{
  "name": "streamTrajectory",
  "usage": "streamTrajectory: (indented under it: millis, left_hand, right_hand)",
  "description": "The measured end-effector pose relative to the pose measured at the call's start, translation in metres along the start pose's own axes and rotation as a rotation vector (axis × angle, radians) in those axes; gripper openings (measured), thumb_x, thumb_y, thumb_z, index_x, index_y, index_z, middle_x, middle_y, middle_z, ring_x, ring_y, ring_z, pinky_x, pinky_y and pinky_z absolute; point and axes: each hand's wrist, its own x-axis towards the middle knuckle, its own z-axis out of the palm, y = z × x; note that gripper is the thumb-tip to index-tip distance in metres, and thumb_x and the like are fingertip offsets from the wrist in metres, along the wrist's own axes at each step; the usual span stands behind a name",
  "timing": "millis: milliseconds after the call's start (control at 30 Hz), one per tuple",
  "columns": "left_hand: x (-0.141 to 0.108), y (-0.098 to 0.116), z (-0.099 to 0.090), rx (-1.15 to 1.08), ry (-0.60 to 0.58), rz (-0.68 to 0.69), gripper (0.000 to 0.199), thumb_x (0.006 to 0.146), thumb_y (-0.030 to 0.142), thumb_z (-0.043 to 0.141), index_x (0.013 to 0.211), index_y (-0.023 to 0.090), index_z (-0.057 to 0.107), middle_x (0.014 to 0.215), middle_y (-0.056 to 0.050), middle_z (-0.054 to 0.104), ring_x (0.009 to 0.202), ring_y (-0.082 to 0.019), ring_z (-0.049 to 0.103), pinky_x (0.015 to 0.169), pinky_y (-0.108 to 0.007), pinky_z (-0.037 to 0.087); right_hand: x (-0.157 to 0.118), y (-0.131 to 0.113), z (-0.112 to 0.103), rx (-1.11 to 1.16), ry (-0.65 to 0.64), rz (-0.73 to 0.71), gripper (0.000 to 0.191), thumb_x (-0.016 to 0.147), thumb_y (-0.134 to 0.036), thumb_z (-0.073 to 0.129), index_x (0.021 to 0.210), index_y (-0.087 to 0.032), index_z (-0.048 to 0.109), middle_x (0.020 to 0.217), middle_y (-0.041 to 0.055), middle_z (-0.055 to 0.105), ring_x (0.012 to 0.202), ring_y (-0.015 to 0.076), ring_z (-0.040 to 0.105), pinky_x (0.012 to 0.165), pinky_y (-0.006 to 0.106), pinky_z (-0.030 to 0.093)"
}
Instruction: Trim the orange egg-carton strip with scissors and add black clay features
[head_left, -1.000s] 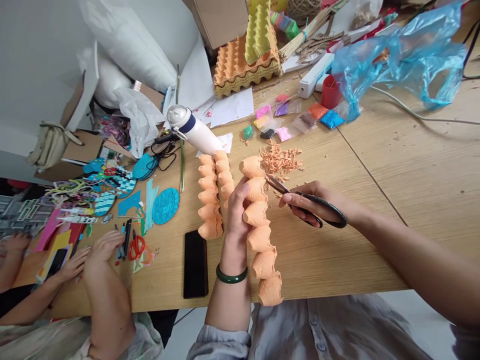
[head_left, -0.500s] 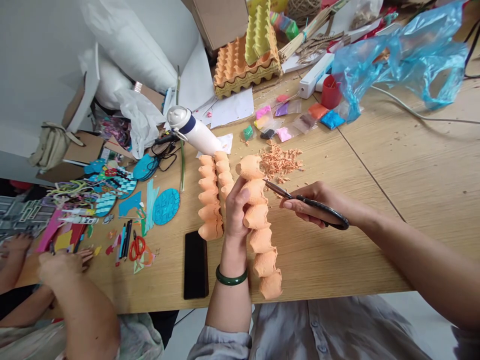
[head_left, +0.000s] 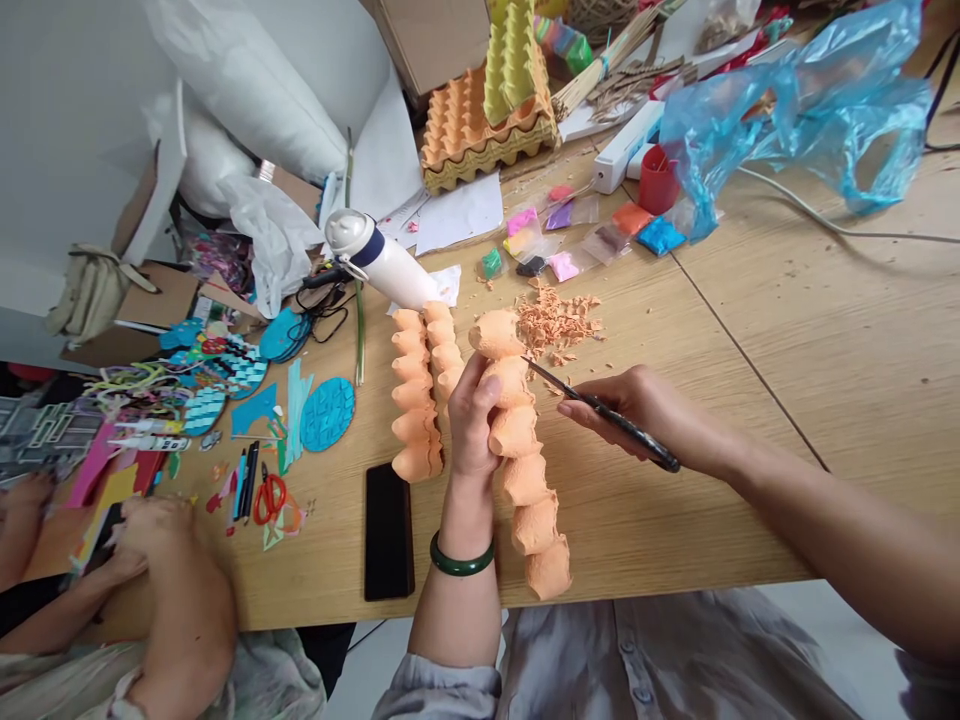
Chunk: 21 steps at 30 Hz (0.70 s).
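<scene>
My left hand [head_left: 475, 415] is closed around an orange strip of egg carton cups [head_left: 523, 480], gripping it near its far end. The strip slants down toward the table's front edge. My right hand [head_left: 626, 415] holds black-handled scissors [head_left: 600, 408], their blade tips touching the strip's right edge between the first two cups. Just beyond the blades lies a heap of orange carton scraps [head_left: 556, 320]. Left of my left hand, two more orange cup strips [head_left: 415, 395] rest side by side, the right one partly hidden by that hand.
A black phone [head_left: 388, 530] lies left of my forearm. A white bottle [head_left: 386, 262], small colored clay packets [head_left: 562, 265], stacked egg trays [head_left: 480, 125] and a blue plastic bag [head_left: 795, 120] are farther back. Red scissors [head_left: 268, 498] lie by another person's hands [head_left: 146, 530] at left.
The scissors have turned, their blades now look closer together, and the handles sit slightly left. The strip's near end has shifted a little right. The other person's hands have moved.
</scene>
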Motion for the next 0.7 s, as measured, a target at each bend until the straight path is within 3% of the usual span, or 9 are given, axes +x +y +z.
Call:
streamTrajectory:
  millis: [133, 333, 400, 567, 700]
  left_hand:
    - [0.000, -0.003, 0.002, 0.018, 0.028, -0.003, 0.039, 0.087, 0.057, 0.072, 0.122, 0.040, 0.071, 0.143, 0.006, 0.066, 0.154, -0.030, 0.039, 0.125, -0.047, 0.036]
    - [0.000, -0.007, 0.003, 0.037, 0.075, -0.072, 0.032, 0.088, 0.053, 0.075, 0.115, 0.037, 0.073, 0.135, 0.004, 0.071, 0.147, -0.031, 0.047, 0.123, -0.047, 0.039]
    - [0.001, -0.009, 0.003, 0.044, 0.081, -0.089, 0.027, 0.086, 0.051, 0.076, 0.109, 0.036, 0.074, 0.127, 0.002, 0.074, 0.140, -0.031, 0.054, 0.121, -0.048, 0.041]
    - [0.004, -0.014, 0.002, -0.006, 0.072, -0.118, 0.027, 0.083, 0.057, 0.076, 0.102, 0.038, 0.074, 0.120, 0.000, 0.075, 0.138, -0.033, 0.056, 0.108, -0.051, 0.052]
    - [0.005, -0.014, 0.000, 0.007, 0.082, -0.150, 0.031, 0.082, 0.059, 0.076, 0.103, 0.037, 0.074, 0.121, 0.001, 0.075, 0.140, -0.032, 0.055, 0.107, -0.049, 0.054]
  right_hand:
    - [0.001, 0.001, 0.011, -0.329, 0.169, -0.081, 0.065, 0.101, -0.071, 0.031, 0.064, -0.020, 0.047, 0.053, -0.0010, 0.041, 0.050, 0.0095, 0.031, 0.054, 0.028, 0.023]
    - [0.001, 0.000, 0.025, -0.787, 0.242, 0.114, 0.062, 0.106, -0.057, 0.020, 0.085, -0.018, 0.063, 0.067, 0.0084, 0.063, 0.052, 0.0147, 0.038, 0.055, 0.032, 0.014]
    - [0.002, 0.001, 0.026, -0.759, 0.243, 0.146, 0.062, 0.105, -0.058, 0.020, 0.084, -0.018, 0.062, 0.066, 0.0073, 0.061, 0.052, 0.0142, 0.035, 0.055, 0.031, 0.014]
    - [0.007, 0.006, 0.024, -0.342, 0.233, 0.052, 0.063, 0.099, -0.069, 0.030, 0.062, -0.019, 0.043, 0.055, -0.0011, 0.036, 0.054, 0.0096, 0.027, 0.055, 0.027, 0.022]
    - [0.011, 0.011, 0.021, -0.156, 0.274, 0.106, 0.066, 0.093, -0.076, 0.042, 0.059, -0.020, 0.041, 0.048, -0.0033, 0.034, 0.048, 0.0074, 0.030, 0.052, 0.026, 0.023]
